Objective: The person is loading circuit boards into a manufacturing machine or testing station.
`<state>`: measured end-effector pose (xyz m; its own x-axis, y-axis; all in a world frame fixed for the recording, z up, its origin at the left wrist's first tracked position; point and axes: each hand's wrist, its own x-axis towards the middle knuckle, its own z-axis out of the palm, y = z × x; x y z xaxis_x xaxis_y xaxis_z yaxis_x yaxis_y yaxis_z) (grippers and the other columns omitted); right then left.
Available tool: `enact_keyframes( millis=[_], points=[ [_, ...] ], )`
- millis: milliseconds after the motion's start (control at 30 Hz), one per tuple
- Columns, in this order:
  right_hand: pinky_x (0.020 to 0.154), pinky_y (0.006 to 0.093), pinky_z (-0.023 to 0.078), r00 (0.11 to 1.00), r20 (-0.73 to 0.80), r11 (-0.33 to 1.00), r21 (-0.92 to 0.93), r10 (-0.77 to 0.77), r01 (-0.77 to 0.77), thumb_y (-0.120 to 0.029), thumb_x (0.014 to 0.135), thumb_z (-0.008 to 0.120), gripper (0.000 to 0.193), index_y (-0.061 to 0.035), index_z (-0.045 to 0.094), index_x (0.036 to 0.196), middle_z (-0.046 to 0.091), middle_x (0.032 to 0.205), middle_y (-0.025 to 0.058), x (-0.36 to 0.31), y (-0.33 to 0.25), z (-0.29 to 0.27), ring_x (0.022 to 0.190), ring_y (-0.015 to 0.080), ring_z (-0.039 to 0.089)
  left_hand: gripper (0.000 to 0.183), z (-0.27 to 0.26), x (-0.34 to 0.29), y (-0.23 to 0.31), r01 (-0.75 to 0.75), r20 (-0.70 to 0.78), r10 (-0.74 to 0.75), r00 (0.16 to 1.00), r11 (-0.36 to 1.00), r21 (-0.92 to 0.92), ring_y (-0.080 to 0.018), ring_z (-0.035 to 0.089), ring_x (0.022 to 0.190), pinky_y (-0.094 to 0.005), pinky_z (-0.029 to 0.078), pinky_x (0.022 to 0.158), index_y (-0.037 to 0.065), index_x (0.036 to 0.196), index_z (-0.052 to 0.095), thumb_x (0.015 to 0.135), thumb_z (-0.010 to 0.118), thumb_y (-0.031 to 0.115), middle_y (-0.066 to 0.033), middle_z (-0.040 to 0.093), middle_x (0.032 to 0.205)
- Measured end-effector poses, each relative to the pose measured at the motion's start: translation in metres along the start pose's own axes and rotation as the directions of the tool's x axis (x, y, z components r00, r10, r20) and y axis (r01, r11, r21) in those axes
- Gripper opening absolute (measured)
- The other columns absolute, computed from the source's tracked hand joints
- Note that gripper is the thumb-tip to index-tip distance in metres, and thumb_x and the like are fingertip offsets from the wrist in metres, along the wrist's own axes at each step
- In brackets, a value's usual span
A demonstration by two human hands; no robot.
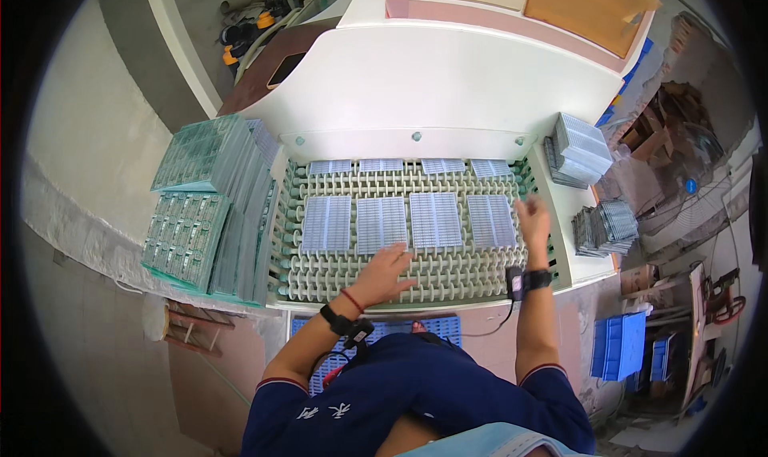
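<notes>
On the roller conveyor [384, 282] lies a row of pale rectangular circuit-board panels, among them one at the left [326, 223], a second panel [382, 225], a third panel [436, 220] and a right-hand panel [491, 221]. My left hand [382, 275] hovers over the rollers with its fingers spread, fingertips close to the second panel's near edge, holding nothing. Just right of the right-hand panel is my right hand [534, 221], raised, thumb and fingers slightly apart; nothing shows in it. Farther back, more panels [382, 165] lie partly under the white machine cover.
Tall stacks of green-edged boards [192, 209] lean at the left of the conveyor. On the right ledge stand a pile of pale panels [582, 146] and a darker pile [612, 226]. A blue crate [618, 345] sits lower right. Both wrists wear strapped devices with cables.
</notes>
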<state>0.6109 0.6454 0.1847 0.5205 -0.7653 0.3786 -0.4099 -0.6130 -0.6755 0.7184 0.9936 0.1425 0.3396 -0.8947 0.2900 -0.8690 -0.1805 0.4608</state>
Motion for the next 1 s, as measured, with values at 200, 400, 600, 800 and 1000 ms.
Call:
enact_keyframes(
  millis=[200,400,600,800,1000],
  points=[
    [0.071,0.0378,0.043,0.867,-0.498,1.000,0.026,0.014,-0.002,-0.044,0.066,0.074,0.063,0.0068,0.052,0.096,0.056,0.085,0.0167,0.117,0.006,-0.031,0.077,0.0298,0.054,0.050,-0.027,-0.028,0.002,0.115,-0.109,-0.116,0.987,0.993,-0.023,-0.0373,0.043,0.115,-0.0399,0.037,0.096,-0.003,0.115,0.047,0.079,0.064,0.028,-0.0225,0.044,0.123],
    [0.068,0.0367,0.046,0.810,-0.569,0.987,0.030,0.146,-0.157,-0.043,0.063,0.077,0.076,0.0124,0.047,0.106,0.056,0.089,0.0204,0.160,0.038,-0.027,0.081,0.0266,0.058,0.050,-0.036,-0.054,0.008,0.210,-0.164,-0.218,0.962,0.976,-0.066,-0.0377,0.043,0.115,-0.0401,0.038,0.095,-0.003,0.113,0.049,0.079,0.064,0.030,-0.0246,0.043,0.124],
    [0.047,0.0293,0.050,0.844,-0.251,0.653,0.743,0.474,-0.146,-0.031,0.072,0.073,0.054,0.0107,0.048,0.097,0.055,0.086,0.0162,0.144,0.043,-0.040,0.069,0.0195,0.060,0.048,-0.046,-0.075,0.009,0.304,-0.178,-0.313,0.933,0.950,-0.076,-0.0379,0.043,0.115,-0.0403,0.039,0.094,-0.001,0.115,0.049,0.080,0.064,0.029,-0.0234,0.042,0.126],
    [0.058,0.0377,0.058,0.797,0.013,0.308,0.918,0.603,-0.249,-0.023,0.078,0.068,0.035,0.0034,0.047,0.086,0.053,0.080,0.0094,0.163,0.039,-0.068,0.065,0.0194,0.058,0.045,-0.044,-0.082,0.003,0.308,-0.207,-0.315,0.926,0.949,-0.068,-0.0372,0.044,0.114,-0.0399,0.040,0.093,0.002,0.115,0.051,0.080,0.063,0.029,-0.0220,0.043,0.126],
    [0.057,0.0317,0.056,0.829,0.032,0.339,0.903,0.558,-0.263,-0.012,0.080,0.064,0.016,-0.0004,0.052,0.080,0.049,0.071,0.0052,0.154,0.070,-0.070,0.057,0.0136,0.050,0.043,-0.044,-0.073,0.001,0.269,-0.211,-0.290,0.934,0.955,-0.126,-0.0361,0.044,0.114,-0.0401,0.039,0.093,0.003,0.113,0.052,0.081,0.062,0.030,-0.0203,0.043,0.127]
  ],
)
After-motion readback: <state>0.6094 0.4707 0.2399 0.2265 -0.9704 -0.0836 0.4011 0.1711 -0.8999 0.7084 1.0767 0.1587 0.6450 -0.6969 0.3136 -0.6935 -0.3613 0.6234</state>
